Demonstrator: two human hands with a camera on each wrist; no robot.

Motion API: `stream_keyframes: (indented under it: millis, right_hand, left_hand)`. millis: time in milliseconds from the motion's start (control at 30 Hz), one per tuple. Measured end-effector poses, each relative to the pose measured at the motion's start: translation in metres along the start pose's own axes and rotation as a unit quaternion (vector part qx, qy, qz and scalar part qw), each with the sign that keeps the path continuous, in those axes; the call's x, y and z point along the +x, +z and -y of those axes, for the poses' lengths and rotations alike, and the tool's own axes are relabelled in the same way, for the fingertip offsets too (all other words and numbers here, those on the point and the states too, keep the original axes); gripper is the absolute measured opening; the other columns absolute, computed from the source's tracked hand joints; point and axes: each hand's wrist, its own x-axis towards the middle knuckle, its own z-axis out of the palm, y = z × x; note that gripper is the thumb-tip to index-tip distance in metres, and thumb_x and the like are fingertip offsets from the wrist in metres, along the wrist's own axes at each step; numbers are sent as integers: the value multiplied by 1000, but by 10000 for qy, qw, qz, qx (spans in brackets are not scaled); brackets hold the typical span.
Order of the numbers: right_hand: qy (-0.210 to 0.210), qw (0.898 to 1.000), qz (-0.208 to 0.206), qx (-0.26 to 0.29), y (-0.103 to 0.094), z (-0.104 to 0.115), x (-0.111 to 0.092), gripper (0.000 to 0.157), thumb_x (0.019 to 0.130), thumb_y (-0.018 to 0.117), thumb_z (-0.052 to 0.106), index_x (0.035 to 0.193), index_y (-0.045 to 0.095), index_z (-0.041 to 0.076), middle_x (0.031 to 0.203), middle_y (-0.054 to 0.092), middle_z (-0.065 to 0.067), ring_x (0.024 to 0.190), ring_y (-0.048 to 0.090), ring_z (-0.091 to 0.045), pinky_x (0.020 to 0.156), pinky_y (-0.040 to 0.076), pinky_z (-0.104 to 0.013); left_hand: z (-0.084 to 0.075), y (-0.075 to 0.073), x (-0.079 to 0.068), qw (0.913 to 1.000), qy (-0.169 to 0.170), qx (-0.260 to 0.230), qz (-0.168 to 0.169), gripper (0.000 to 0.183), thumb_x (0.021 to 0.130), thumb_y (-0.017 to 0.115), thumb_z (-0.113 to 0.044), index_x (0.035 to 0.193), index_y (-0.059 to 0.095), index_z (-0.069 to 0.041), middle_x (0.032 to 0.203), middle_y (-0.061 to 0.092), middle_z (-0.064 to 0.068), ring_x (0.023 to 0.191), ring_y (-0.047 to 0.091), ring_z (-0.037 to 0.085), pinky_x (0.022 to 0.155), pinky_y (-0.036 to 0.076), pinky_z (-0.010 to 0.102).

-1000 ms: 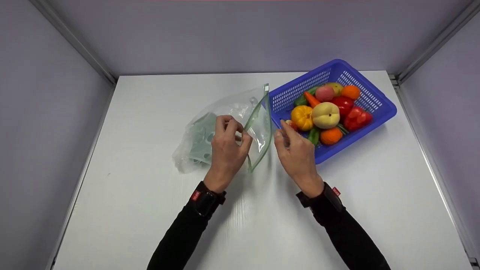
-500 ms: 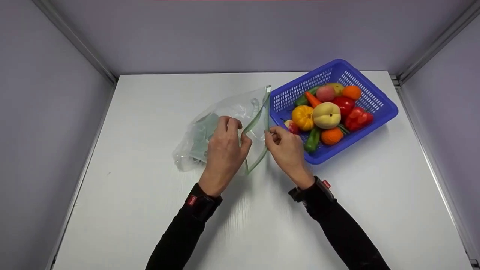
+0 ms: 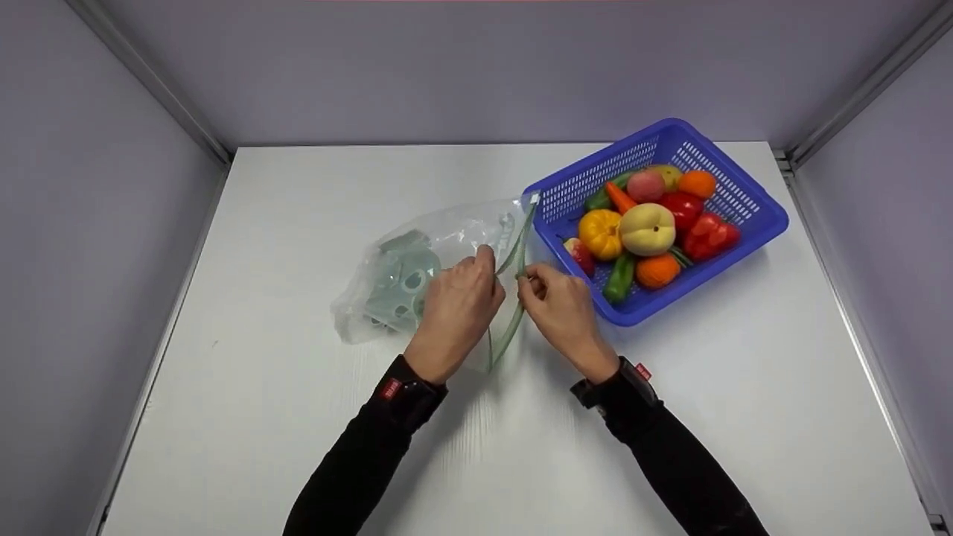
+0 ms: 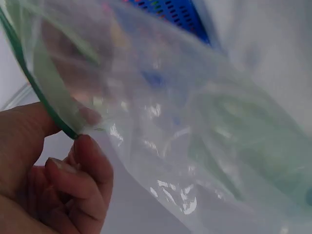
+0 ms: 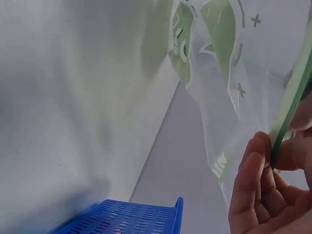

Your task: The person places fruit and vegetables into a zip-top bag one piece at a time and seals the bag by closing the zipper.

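Note:
A clear zip bag (image 3: 406, 279) with pale green print and a green zip edge lies on its side, its mouth parted toward the right. My left hand (image 3: 459, 301) pinches one green edge of the mouth between thumb and finger, as the left wrist view shows at the zip strip (image 4: 53, 114). On the opposite edge, my right hand (image 3: 562, 309) pinches the other strip (image 5: 290, 105) between thumb and fingers. In the head view the left fingertips are partly hidden behind the hand.
Just right of the bag stands a blue plastic basket (image 3: 752, 223). It holds a peach (image 3: 647, 229), a yellow pumpkin (image 3: 600, 233), red peppers (image 3: 710, 234), oranges (image 3: 658, 270), a carrot (image 3: 619, 198) and other produce. The white table (image 3: 246, 417) is walled on three sides.
My right hand has come left from beside the basket and taken hold of the bag's right edge. Both hands and the bag's mouth have since shifted slightly toward me.

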Motion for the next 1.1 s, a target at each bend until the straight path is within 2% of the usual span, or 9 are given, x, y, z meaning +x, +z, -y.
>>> stream_keyframes:
  millis: [100,200,467,600,700,800,867,967,1100]
  right_hand:
    - [93,9997,-30,-217,-2,-5,-4,6,92,69,6,91,73,1,71,67,-5,62,62,-21,59,49,-37]
    - [299,9987,-70,-416,-8,-11,-10,4,90,68,5,89,71,2,71,65,-5,61,59,-22,60,48,-38]
    - [495,9965,-166,-656,-33,-16,-22,12,88,67,4,97,74,-2,73,66,-8,63,61,-25,62,53,-44]
    - [480,9962,-225,-688,-44,-16,-22,15,86,68,2,97,78,-1,72,67,-7,61,60,-24,60,50,-41]
    - [371,9963,-281,-718,-49,-14,-20,13,86,69,2,94,78,-1,71,67,-7,61,60,-24,59,50,-39]
    - [156,9961,-328,-799,-52,-12,-17,10,91,72,6,92,78,-2,72,68,-8,62,61,-25,60,50,-40]
    - [18,9959,-356,-836,-53,-10,-15,15,96,73,12,91,77,-2,71,67,-9,62,60,-26,59,49,-39]
    - [-104,9959,-377,-821,-53,-7,-11,21,99,72,18,89,75,-1,69,65,-9,61,58,-27,58,45,-37]
    - [-183,9956,-420,-814,-51,-7,-6,22,100,70,17,85,73,0,68,62,-8,60,57,-27,57,45,-36]
  left_hand:
    - [12,-3,3,9992,-325,-209,49,18,83,65,0,85,47,-5,60,58,11,50,60,30,43,50,47]
    - [26,-10,5,9964,-679,-511,14,18,81,64,1,89,48,-5,55,54,9,49,50,25,42,47,48]
    - [55,-32,5,9823,-1087,-1524,-30,13,90,61,1,99,55,-5,58,59,4,50,45,17,47,37,34]
    - [63,-39,3,9777,-1240,-1688,-163,12,90,60,2,99,57,-5,58,58,4,48,43,15,47,32,31]
    - [64,-41,1,9819,-1096,-1534,-186,12,91,59,2,99,58,-6,57,56,4,48,43,16,47,32,32]
    - [61,-40,-1,9868,-800,-1400,-137,9,94,62,0,100,60,-6,59,60,5,49,50,17,46,37,33]
    - [57,-38,-2,9882,-559,-1423,-97,8,96,67,-3,100,60,-6,62,64,7,51,56,20,46,42,34]
    - [49,-32,-3,9875,-156,-1571,-25,13,99,70,-9,99,58,-4,65,68,9,52,61,22,47,48,36]
    - [41,-23,-4,9801,218,-1969,141,14,101,67,-8,99,54,-3,69,68,8,54,63,20,48,50,34]
